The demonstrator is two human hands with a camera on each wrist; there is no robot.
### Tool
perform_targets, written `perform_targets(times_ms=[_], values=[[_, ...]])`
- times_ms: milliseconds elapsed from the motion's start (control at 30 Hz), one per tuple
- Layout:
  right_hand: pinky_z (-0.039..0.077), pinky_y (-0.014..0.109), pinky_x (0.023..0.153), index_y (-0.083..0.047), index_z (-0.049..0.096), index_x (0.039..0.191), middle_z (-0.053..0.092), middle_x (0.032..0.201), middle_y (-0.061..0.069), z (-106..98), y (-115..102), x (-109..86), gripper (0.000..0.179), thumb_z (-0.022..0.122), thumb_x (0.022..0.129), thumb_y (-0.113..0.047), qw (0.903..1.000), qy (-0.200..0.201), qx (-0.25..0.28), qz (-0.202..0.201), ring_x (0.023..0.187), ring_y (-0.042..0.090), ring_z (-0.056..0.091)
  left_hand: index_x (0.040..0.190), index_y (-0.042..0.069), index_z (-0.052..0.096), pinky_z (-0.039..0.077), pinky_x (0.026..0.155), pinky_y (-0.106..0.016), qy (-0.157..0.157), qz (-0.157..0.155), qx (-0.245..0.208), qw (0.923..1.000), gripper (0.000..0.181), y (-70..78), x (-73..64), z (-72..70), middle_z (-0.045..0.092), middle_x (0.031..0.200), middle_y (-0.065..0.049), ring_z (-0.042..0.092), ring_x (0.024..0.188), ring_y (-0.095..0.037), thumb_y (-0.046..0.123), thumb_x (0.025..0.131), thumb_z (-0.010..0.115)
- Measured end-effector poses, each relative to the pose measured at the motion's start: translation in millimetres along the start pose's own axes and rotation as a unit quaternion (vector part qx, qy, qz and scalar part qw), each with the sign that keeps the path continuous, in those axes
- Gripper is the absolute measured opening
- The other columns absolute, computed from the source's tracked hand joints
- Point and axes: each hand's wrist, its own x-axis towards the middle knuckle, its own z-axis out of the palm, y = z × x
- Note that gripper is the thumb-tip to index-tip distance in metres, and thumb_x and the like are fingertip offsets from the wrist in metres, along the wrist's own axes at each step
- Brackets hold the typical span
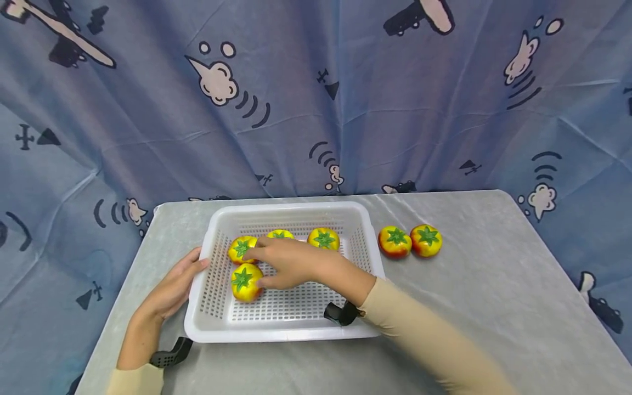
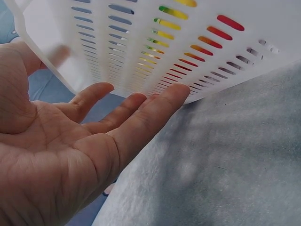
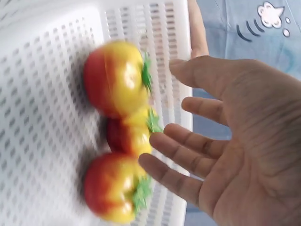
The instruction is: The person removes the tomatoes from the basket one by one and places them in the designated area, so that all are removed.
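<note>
My left hand [image 1: 173, 282] pinches the basket [image 1: 247, 334] at its left edge, seemingly to steady it; my right hand [image 1: 293, 263] spreads inside, among four yellow-red fruits [image 1: 243, 285]. Two more fruits [image 1: 395, 244] sit just right of the basket.

Curtain [image 1: 291, 137]: printed drawings, arcs [image 1: 255, 104] and crosses [image 1: 24, 137] spread before you across the upper frame, none a readable word or number.
Basket [image 1: 286, 336]: you can read no brand on its white rim, lower centre.
Fruits [image 1: 247, 282]: no readable label faces you, centre frame.
</note>
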Motion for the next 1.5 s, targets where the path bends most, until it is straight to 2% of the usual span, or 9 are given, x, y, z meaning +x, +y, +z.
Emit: perform_targets(times_ms=[133,267,533,767,1033,1333,1500], values=[[0.052,0.037,0.108,-0.027,0.051,0.147,0.054,0.146,0.003,7,-6,8.6,0.058,0.069,0.094,-0.041,0.9997,-0.023,-0.004,0.005,0.124,0.017,0.059,0.160,0.010,0.010,0.059,0.088,-0.058,-0.002,-0.005,0.001,1.0000,0.060,-0.7,1.8,0.9,0.028,0.153,-0.040,0.066,0.117,-0.026,0.033,0.111,0.036],[0.053,0.040,0.107,-0.027,0.051,0.147,0.052,0.149,0.005,8,-9,13.8,0.058,0.069,0.094,-0.042,0.9995,-0.024,-0.015,0.010,0.126,0.018,0.058,0.161,0.009,0.007,0.059,0.089,-0.056,-0.002,0.000,0.002,1.0000,0.063,-1.4,2.7,1.8,0.026,0.153,-0.041,0.063,0.120,-0.030,0.032,0.110,0.036],[0.053,0.035,0.105,-0.023,0.054,0.146,0.056,0.142,0.006,12,-9,22.1,0.059,0.071,0.093,-0.041,0.9992,-0.026,-0.024,0.018,0.117,0.016,0.061,0.160,0.009,0.009,0.059,0.089,-0.056,0.000,-0.002,0.001,1.0000,0.061,-2.1,2.1,0.9,0.028,0.152,-0.040,0.066,0.117,-0.025,0.033,0.111,0.035],[0.051,0.033,0.108,-0.020,0.054,0.146,0.059,0.142,0.002,17,-7,25.5,0.060,0.071,0.093,-0.041,0.9988,-0.030,-0.038,0.011,0.120,0.015,0.062,0.160,0.009,0.008,0.060,0.088,-0.056,0.001,-0.004,-0.004,1.0000,0.061,-2.4,1.1,-0.3,0.029,0.152,-0.040,0.068,0.114,-0.021,0.032,0.111,0.035],[0.052,0.030,0.106,-0.020,0.052,0.147,0.059,0.140,0.001,19,-6,28.7,0.064,0.074,0.091,-0.042,0.9987,-0.035,-0.036,-0.002,0.116,0.012,0.061,0.161,0.007,0.005,0.060,0.088,-0.056,-0.007,0.006,-0.005,0.9999,0.062,-0.9,-0.1,-1.5,0.026,0.152,-0.043,0.068,0.114,-0.023,0.030,0.111,0.034],[0.050,0.030,0.110,-0.025,0.052,0.145,0.054,0.147,-0.002,21,-7,31.2,0.067,0.082,0.085,-0.035,0.9987,-0.045,-0.020,-0.016,0.124,0.012,0.059,0.161,0.008,0.006,0.060,0.089,-0.055,-0.003,0.006,-0.001,1.0000,0.062,0.3,-0.1,-1.5,0.024,0.154,-0.041,0.065,0.118,-0.027,0.031,0.111,0.035],[0.049,0.028,0.111,-0.025,0.055,0.141,0.057,0.141,-0.004,23,-9,33.8,0.063,0.083,0.084,-0.027,0.9987,-0.044,-0.020,-0.017,0.122,0.011,0.060,0.161,0.009,0.006,0.059,0.090,-0.056,0.002,0.001,-0.003,1.0000,0.062,-0.2,0.1,-1.3,0.023,0.156,-0.040,0.063,0.120,-0.027,0.031,0.111,0.036]])
